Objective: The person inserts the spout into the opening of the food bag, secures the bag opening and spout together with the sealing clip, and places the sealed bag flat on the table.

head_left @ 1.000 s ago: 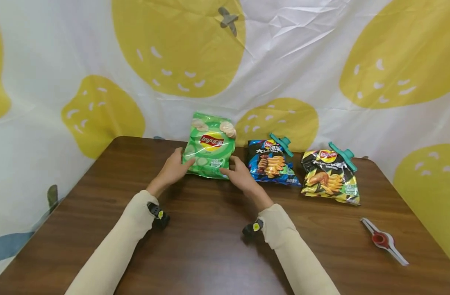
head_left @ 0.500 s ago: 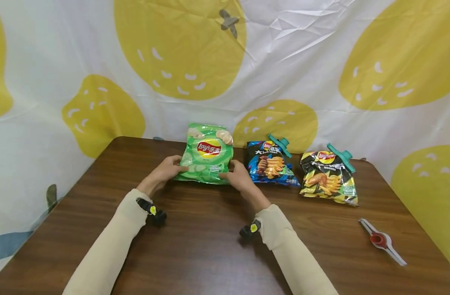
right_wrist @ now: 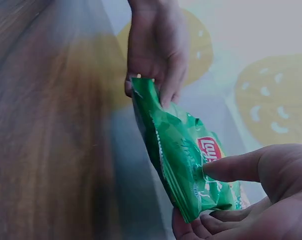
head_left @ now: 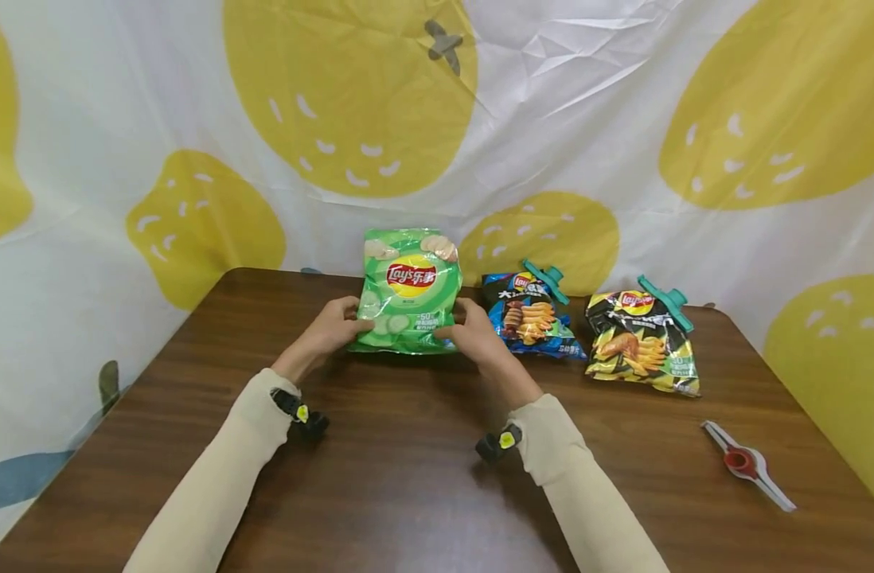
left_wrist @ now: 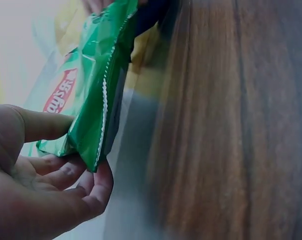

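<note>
The left hand [head_left: 331, 328] and right hand [head_left: 476, 334] each pinch a lower corner of the green chip bag [head_left: 407, 291], both grips closed on it, raised off the tabletop [head_left: 408, 477]; the blue chip bag [head_left: 528, 317] lies at 3 o'clock.

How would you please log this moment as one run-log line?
left hand: pinches green chip bag | right hand: pinches same bag | bag: lifted upright | table: two clipped bags, loose clip

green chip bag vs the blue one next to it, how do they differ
The green chip bag is pinched by its lower corners between the left hand and right hand and raised; the blue chip bag lies untouched on the table. The blue chip bag carries a teal clip at its top; the green chip bag has none. The green bag looks larger. Both show the same red and yellow logo.
</note>
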